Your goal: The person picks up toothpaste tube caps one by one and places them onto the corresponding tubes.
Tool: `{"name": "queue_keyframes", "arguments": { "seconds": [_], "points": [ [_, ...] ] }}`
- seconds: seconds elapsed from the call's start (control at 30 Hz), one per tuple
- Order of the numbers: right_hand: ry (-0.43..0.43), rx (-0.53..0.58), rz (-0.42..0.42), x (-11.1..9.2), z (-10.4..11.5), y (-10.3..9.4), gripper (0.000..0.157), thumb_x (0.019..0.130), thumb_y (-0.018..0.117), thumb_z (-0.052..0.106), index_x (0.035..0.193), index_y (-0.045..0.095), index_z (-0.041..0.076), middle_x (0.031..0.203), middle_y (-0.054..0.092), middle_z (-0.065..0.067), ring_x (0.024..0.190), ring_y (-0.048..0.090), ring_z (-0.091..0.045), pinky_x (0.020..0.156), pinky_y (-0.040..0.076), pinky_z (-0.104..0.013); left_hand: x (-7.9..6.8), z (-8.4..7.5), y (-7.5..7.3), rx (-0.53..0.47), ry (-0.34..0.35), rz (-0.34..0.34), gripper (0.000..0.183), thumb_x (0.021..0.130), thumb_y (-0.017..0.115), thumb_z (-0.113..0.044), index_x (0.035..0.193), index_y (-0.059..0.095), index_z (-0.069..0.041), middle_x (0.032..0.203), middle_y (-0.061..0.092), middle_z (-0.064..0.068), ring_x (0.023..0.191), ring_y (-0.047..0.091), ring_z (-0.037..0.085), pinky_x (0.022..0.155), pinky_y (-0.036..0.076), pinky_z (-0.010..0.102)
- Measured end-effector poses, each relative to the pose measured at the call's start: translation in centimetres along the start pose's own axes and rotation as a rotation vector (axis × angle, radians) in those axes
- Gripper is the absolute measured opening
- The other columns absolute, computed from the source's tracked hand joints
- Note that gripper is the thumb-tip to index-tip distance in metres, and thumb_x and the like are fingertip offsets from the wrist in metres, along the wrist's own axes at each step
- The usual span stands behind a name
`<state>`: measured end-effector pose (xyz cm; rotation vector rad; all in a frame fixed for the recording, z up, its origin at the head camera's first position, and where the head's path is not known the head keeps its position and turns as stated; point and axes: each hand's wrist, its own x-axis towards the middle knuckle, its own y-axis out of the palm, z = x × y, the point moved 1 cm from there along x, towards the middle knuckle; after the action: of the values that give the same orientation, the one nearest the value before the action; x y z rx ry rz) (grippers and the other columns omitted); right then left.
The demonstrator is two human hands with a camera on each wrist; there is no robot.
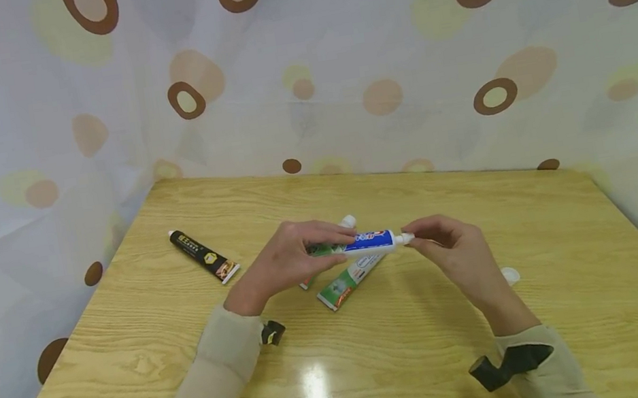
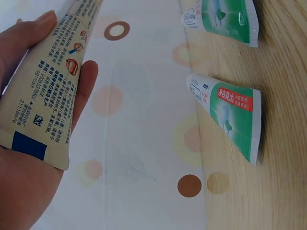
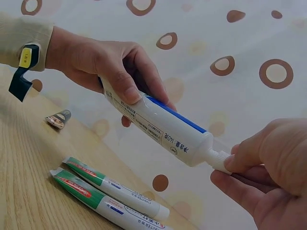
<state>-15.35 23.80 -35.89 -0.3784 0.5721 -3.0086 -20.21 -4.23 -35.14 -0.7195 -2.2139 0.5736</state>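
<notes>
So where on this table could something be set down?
Bare table lies between the small white piece and the right edge, along the back before the patterned sheet, and between the sleeves. The middle is crowded: left hand holds a blue-labelled tube, right hand its cap, above two green-and-white tubes.

Smooth, glossy blue-and-white plastic tube (image 1: 376, 240); shiny, wood-grained yellow-brown rectangular tabletop (image 1: 380, 362); matt, creased white patterned cloth backdrop (image 1: 332, 39)
</notes>
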Motion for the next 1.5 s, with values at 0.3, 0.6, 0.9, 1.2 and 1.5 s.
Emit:
{"name": "queue_keyframes", "arguments": {
  "seconds": [0.3,0.6,0.9,1.2,1.5],
  "points": [
    [0.01,-0.038,0.017,0.03,0.16,0.47,0.023,0.095,0.068,0.021,0.115,0.07,0.008,0.114,0.069,-0.006,0.101,0.066,-0.008,0.087,0.054,-0.018,-0.07,-0.03,-0.31,0.015,-0.015,0.002,0.028,0.084,0.08,-0.01,0.112,0.077,-0.013,0.118,0.073,0.001,0.112,0.069,0.016,0.087,0.057,0.025],
    [0.017,-0.064,0.033,-0.1,0.41,0.5,0.023,0.096,0.066,0.024,0.114,0.071,0.009,0.113,0.071,-0.01,0.099,0.068,-0.006,0.086,0.054,-0.017,-0.11,0.07,-0.28,0.008,-0.024,0.023,0.028,0.085,0.079,-0.014,0.113,0.076,-0.012,0.12,0.073,0.001,0.114,0.068,0.017,0.087,0.057,0.027],
    [0.031,0.013,0.043,0.02,0.25,0.57,0.027,0.096,0.066,0.025,0.113,0.069,0.005,0.108,0.07,-0.009,0.093,0.072,-0.012,0.086,0.057,-0.024,-0.22,0.05,-0.35,-0.021,-0.049,0.019,0.029,0.084,0.079,-0.013,0.113,0.077,-0.013,0.119,0.073,-0.001,0.114,0.068,0.013,0.087,0.056,0.024],
    [0.027,0.036,0.059,0.02,0.3,0.33,0.029,0.099,0.062,0.021,0.113,0.067,-0.003,0.1,0.072,-0.01,0.086,0.074,-0.012,0.082,0.059,-0.028,-0.24,-0.04,-0.28,-0.067,-0.09,0.035,0.029,0.084,0.08,-0.012,0.113,0.077,-0.015,0.12,0.073,-0.002,0.115,0.066,0.013,0.089,0.056,0.026],
    [0.017,-0.013,0.079,0.03,0.35,0.28,0.029,0.099,0.062,0.023,0.117,0.066,0.001,0.108,0.072,-0.017,0.092,0.073,-0.011,0.083,0.058,-0.026,-0.26,-0.02,-0.29,-0.084,-0.133,0.042,0.029,0.084,0.079,-0.012,0.113,0.077,-0.016,0.121,0.072,-0.003,0.116,0.066,0.013,0.09,0.056,0.027]
  ]
}}
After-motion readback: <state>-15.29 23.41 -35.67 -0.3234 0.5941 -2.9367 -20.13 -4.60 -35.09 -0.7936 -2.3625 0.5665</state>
